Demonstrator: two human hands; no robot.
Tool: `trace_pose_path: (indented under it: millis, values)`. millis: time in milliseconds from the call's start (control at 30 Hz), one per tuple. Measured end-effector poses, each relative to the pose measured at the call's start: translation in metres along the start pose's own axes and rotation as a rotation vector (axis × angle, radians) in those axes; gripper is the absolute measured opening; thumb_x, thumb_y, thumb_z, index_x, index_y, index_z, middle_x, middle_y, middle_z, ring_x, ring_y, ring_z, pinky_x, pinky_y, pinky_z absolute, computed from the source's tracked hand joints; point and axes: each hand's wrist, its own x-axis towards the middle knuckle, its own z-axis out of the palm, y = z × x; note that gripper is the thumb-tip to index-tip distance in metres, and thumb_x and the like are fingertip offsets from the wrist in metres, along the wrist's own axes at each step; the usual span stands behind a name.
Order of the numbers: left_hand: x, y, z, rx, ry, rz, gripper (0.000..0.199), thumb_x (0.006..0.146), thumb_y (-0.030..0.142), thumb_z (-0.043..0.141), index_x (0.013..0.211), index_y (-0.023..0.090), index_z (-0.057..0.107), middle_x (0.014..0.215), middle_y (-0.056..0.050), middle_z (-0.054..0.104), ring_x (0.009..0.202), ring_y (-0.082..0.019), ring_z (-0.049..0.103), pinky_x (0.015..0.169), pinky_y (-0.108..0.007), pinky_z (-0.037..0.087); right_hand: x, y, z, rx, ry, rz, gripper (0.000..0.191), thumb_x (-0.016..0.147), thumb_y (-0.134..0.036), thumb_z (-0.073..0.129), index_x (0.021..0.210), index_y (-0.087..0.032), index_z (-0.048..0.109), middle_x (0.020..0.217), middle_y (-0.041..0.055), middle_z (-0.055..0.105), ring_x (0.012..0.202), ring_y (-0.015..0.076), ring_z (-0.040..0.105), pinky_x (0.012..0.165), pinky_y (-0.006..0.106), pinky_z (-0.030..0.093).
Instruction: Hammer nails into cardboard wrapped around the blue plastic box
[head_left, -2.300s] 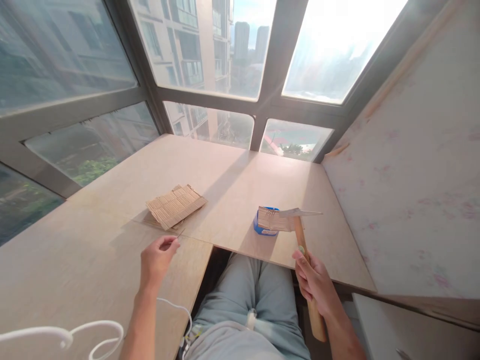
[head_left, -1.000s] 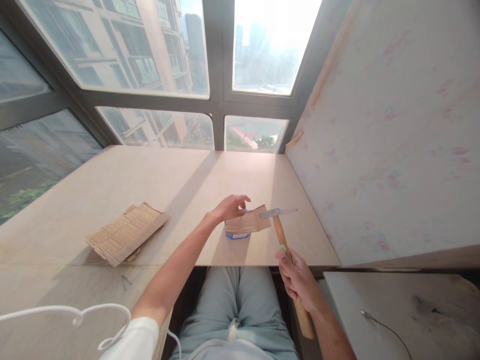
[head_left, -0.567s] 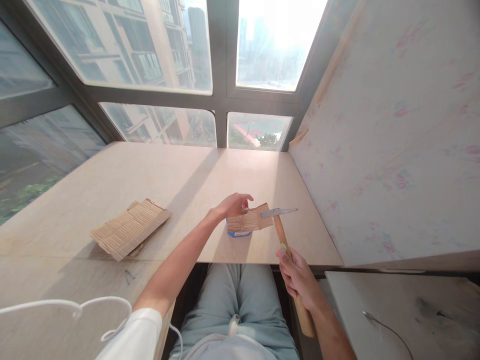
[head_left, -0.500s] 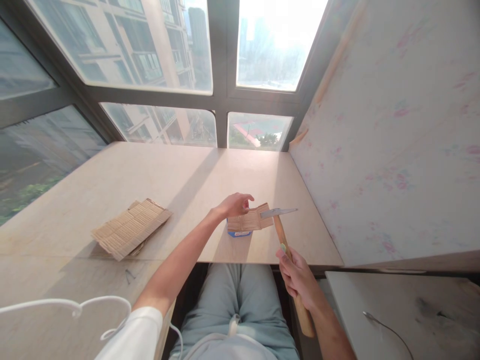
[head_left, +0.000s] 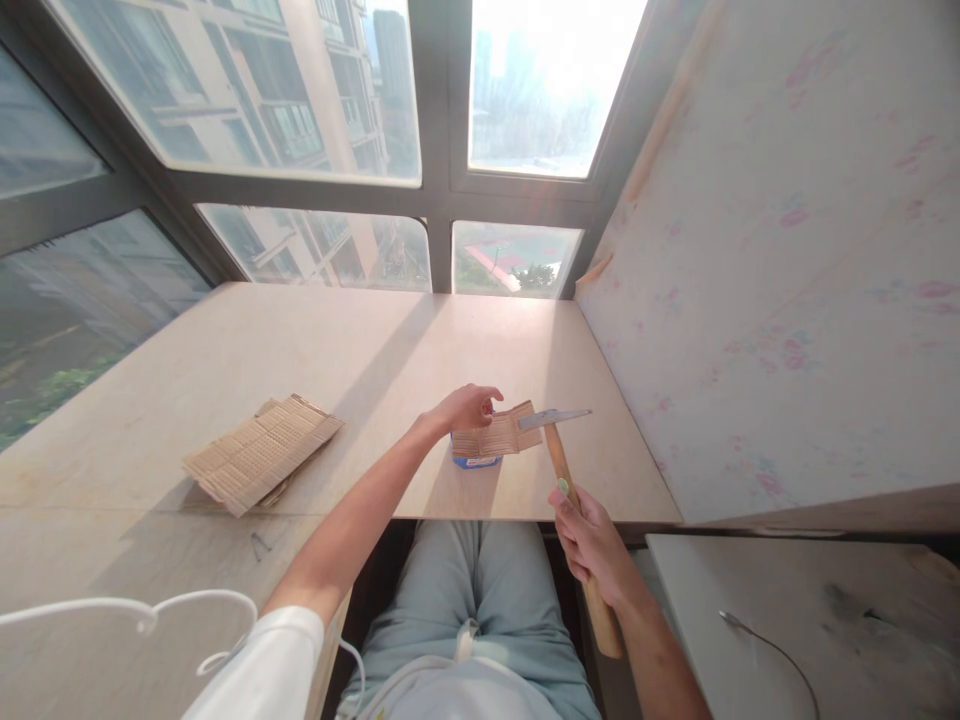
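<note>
A piece of corrugated cardboard [head_left: 499,437] lies on a small blue box [head_left: 475,463] near the front edge of the sill. Over the left part of this cardboard is my left hand [head_left: 466,407], its fingers curled together; whatever sits between them is too small or hidden to make out. My right hand [head_left: 590,540] grips the wooden handle of a hammer [head_left: 559,455]. The hammer's grey metal head overlaps the cardboard's right end in the view; whether it touches cannot be told.
A stack of corrugated cardboard [head_left: 262,450] lies on the left of the pale sill [head_left: 360,340]. Thin nails [head_left: 259,546] lie nearer me, by a white cable [head_left: 202,600]. A patterned wall [head_left: 787,300] bounds the right; a cable plug [head_left: 733,621] lies on a lower surface.
The whole view has shifted very slightly. Both hands, the hammer and the cardboard keep nearly the same places relative to each other.
</note>
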Motion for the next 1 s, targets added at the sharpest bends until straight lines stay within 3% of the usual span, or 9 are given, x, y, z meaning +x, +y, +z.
trace_pose_path:
  millis: [667, 833, 1000]
  values:
    - [0.003, 0.001, -0.001, -0.070, 0.001, -0.014, 0.037, 0.068, 0.008, 0.063, 0.103, 0.014, 0.068, 0.082, -0.004, 0.071, 0.071, -0.014, 0.063, 0.064, -0.022, 0.045, 0.015, -0.017, 0.017, -0.029, -0.062, -0.039, 0.048, 0.079, -0.067, 0.058, 0.080, -0.024, 0.037, 0.052, -0.0125, 0.031, 0.031, 0.0028, 0.021, 0.023, 0.014, 0.020]
    - [-0.002, -0.006, 0.007, -0.192, 0.079, 0.019, 0.033, 0.069, 0.010, 0.060, 0.101, 0.014, 0.067, 0.081, -0.003, 0.070, 0.073, -0.014, 0.063, 0.066, -0.023, 0.047, 0.025, -0.017, 0.014, -0.222, 0.003, -0.103, 0.044, 0.084, -0.066, 0.051, 0.081, -0.023, 0.041, 0.053, -0.0100, 0.035, 0.033, 0.0054, 0.026, 0.028, 0.018, 0.021]
    - [-0.007, -0.021, 0.026, -0.344, 0.197, 0.018, 0.019, 0.072, 0.015, 0.062, 0.091, 0.015, 0.064, 0.081, -0.002, 0.071, 0.072, -0.014, 0.064, 0.069, -0.024, 0.049, 0.041, -0.030, 0.009, -0.551, 0.086, -0.284, 0.039, 0.092, -0.057, 0.039, 0.077, -0.022, 0.045, 0.057, -0.0039, 0.045, 0.046, 0.0117, 0.042, 0.044, 0.023, 0.029]
